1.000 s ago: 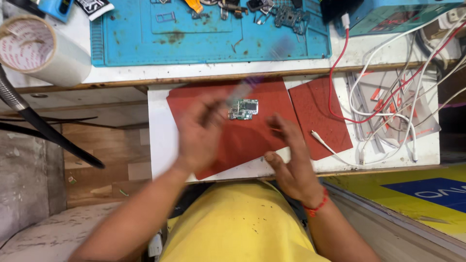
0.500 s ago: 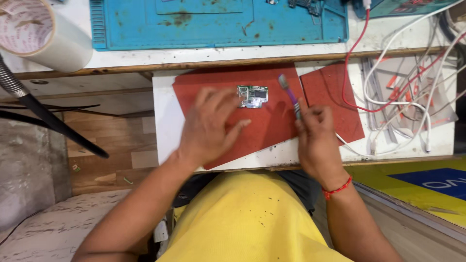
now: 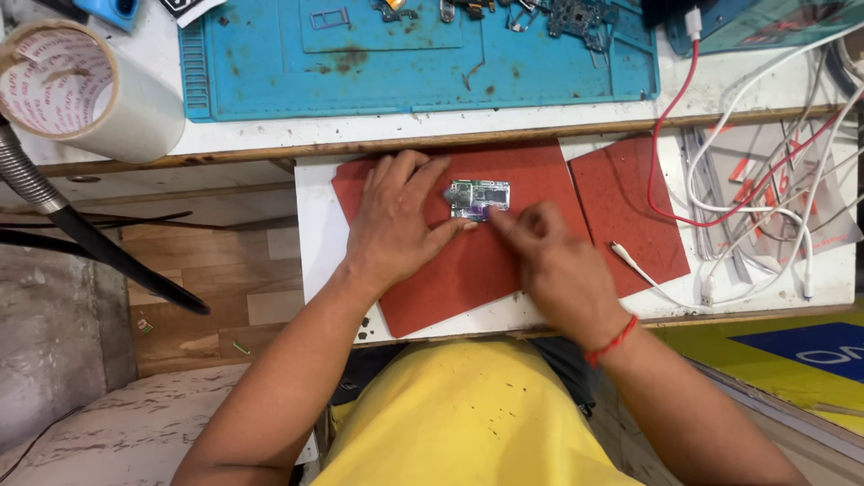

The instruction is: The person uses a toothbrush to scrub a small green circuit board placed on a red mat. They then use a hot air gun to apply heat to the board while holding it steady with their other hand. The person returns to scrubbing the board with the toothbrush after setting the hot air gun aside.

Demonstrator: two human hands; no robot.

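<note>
Near the middle of the frame a small circuit board [image 3: 480,198] lies flat on a dull red mat [image 3: 468,270], rectangular, green and silvery with metal shields and a purplish patch at its lower edge; the mat looks rubbery and matte, its corners cut square, and a second red mat [image 3: 625,207] of the same stuff sits just right of it. The left hand [image 3: 391,220] rests palm down on the mat, its fingers [image 3: 423,175] spread apart and flat, the thumb touching the board's left side. The right hand [image 3: 549,261] comes in from the lower right, its fingers [image 3: 508,220] bunched together at the board's lower right edge; whether they pinch something cannot be told. A red thread bracelet [image 3: 612,342] circles that wrist. Both mats lie on a white counter [image 3: 315,234]; at the upper centre a worn blue silicone work mat [image 3: 414,63] is stained and scuffed; a roll of clear tape [image 3: 85,90] stands at the upper left; a tangle of white and red cables [image 3: 765,171] fills the right.
</note>
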